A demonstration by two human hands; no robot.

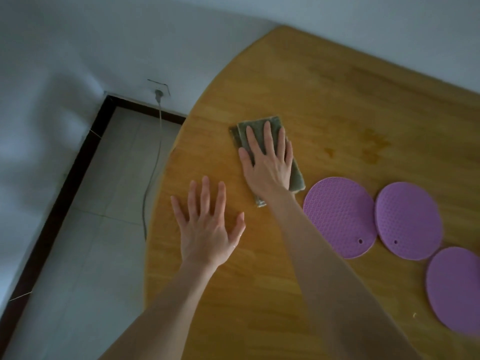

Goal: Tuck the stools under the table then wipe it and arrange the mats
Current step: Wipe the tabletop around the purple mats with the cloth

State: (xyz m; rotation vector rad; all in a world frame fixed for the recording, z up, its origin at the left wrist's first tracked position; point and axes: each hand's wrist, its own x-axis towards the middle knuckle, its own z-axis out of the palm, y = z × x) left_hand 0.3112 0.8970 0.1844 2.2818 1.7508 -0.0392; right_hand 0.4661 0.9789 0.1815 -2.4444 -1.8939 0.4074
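A folded grey-green cloth (297, 175) lies on the wooden table (337, 94) near its rounded left edge. My right hand (267, 162) presses flat on the cloth with straight, spread fingers. My left hand (207, 224) rests flat on the bare wood, nearer to me and to the left of the cloth, fingers spread. Three round purple mats lie to the right: one (339, 216) beside my right forearm, a second (407, 220) touching it, a third (457, 289) cut off by the frame's right edge. No stools are in view.
Damp darker patches (374, 146) mark the wood beyond the mats. Left of the table is grey tiled floor (85, 255) with a dark skirting board. A plug in a wall socket (159, 93) has a cable hanging down to the floor by the table edge.
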